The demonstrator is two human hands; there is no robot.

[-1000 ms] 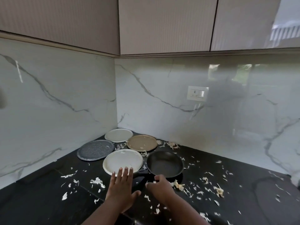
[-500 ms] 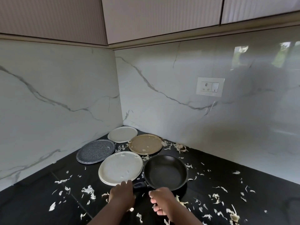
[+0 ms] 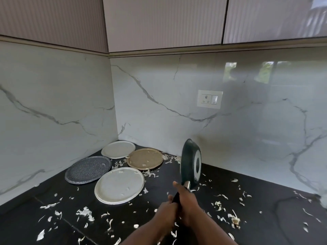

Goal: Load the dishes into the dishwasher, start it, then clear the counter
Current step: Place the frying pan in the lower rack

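The black frying pan point(image 3: 191, 163) is held up off the black countertop point(image 3: 265, 200), tipped on edge so its underside faces right. Both hands clasp its handle: the right hand point(image 3: 188, 204) wraps it nearer the pan, the left hand point(image 3: 165, 215) grips lower down.

Toward the countertop's back left corner lie four plates: a white plate point(image 3: 120, 185) nearest, a speckled grey plate point(image 3: 88, 169) by the left wall, a tan plate point(image 3: 144, 158) and a second pale plate point(image 3: 118, 149) deepest in the corner.

Pale vegetable scraps point(image 3: 85, 213) litter the surface. White marble walls point(image 3: 53, 103) meet at the corner, a socket plate point(image 3: 209, 99) is set in the back wall, and ribbed cabinets point(image 3: 164, 22) hang overhead.
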